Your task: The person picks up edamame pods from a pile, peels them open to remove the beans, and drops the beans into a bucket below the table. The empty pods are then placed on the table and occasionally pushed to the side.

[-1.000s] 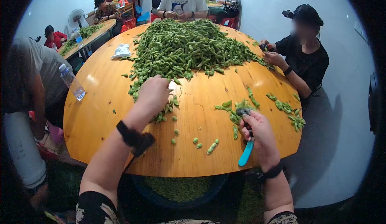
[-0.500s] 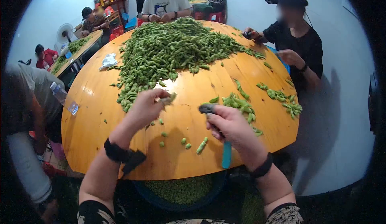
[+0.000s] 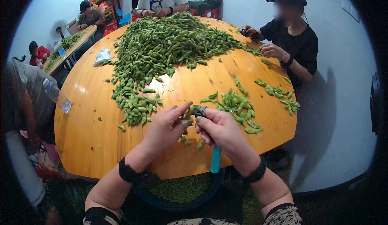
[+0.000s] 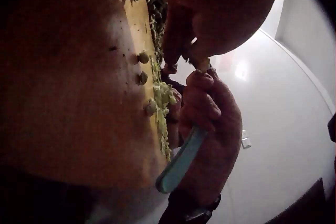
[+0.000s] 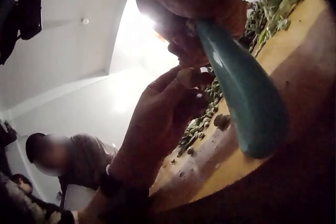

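In the head view my left hand (image 3: 165, 127) pinches a green pod (image 3: 188, 112) between thumb and fingers, above the table's near part. Close against it on the right, my right hand (image 3: 221, 128) grips a tool with a turquoise handle (image 3: 216, 159) that sticks out below the fist. Something dark (image 3: 199, 111) covers the right thumb or finger end, beside the pod. The right wrist view shows the turquoise handle (image 5: 244, 95) large, with the left hand (image 5: 157, 113) beyond it. The tool's blade end is hidden.
A large heap of pods (image 3: 165, 43) covers the far middle of the wooden table (image 3: 81, 144). Opened-looking pods (image 3: 236, 103) lie right of my hands. A bottle (image 3: 58, 95) stands at the left edge, a white tissue (image 3: 102, 57) nearby. Below the table edge is a tub of beans (image 3: 180, 188). Other people sit around.
My left hand has come back from the heap with a pod, toward the right hand. The right hand has moved left with the tool, and both now meet.
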Demonstrator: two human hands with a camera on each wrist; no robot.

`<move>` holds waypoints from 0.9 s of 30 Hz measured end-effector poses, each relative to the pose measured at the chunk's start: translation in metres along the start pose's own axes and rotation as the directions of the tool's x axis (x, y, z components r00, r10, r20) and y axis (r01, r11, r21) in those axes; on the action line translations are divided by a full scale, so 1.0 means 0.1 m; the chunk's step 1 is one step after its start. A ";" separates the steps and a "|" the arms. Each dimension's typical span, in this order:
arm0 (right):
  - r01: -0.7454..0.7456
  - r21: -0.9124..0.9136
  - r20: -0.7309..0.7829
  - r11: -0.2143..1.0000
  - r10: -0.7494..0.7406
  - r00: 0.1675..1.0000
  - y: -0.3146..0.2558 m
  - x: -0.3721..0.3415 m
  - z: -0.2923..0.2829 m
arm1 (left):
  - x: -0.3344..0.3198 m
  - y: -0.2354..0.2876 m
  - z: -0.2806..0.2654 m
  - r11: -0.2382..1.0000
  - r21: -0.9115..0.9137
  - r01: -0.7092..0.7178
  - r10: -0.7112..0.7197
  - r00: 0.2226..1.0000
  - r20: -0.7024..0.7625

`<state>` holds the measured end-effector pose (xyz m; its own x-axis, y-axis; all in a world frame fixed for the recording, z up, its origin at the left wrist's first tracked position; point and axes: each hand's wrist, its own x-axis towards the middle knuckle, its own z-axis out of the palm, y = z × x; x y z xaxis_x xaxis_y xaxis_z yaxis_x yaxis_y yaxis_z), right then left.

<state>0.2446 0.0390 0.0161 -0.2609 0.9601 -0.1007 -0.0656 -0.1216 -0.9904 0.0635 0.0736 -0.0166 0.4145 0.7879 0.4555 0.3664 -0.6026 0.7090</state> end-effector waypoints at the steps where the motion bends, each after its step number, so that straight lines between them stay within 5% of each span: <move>1: -0.010 0.014 -0.011 1.000 0.010 1.000 -0.01 -0.01 0.02 | -0.01 -0.01 0.00 1.000 -0.001 0.004 -0.004 1.000 -0.003; 7: 0.004 0.060 -0.006 0.998 -0.003 1.000 0.04 0.01 0.08 | -0.02 -0.05 0.05 0.998 -0.056 0.034 -0.039 0.995 -0.088; 9: 0.001 0.062 -0.020 0.998 0.000 1.000 0.05 0.01 0.11 | -0.02 0.02 0.03 0.973 -0.174 0.149 -0.163 0.984 -0.068; 19: -0.013 0.157 -0.022 0.988 0.016 1.000 0.06 0.07 0.14 | -0.03 0.07 0.04 0.962 -0.225 0.152 -0.175 0.981 -0.087; 21: -0.029 0.174 -0.006 0.984 0.031 1.000 0.07 0.09 0.10 | -0.02 0.02 0.01 0.881 -0.437 0.183 -0.202 0.979 0.002; 27: -0.104 0.302 0.085 0.948 0.082 0.993 0.01 0.10 -0.02 | 0.00 -0.08 -0.05 0.671 -0.671 0.316 -0.248 0.948 0.199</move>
<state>0.2439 0.0494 0.0135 -0.3463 0.9221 -0.1728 -0.3258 -0.2910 -0.8995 0.0562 0.0794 -0.0193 0.4682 0.8710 0.1490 -0.1817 -0.0702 0.9808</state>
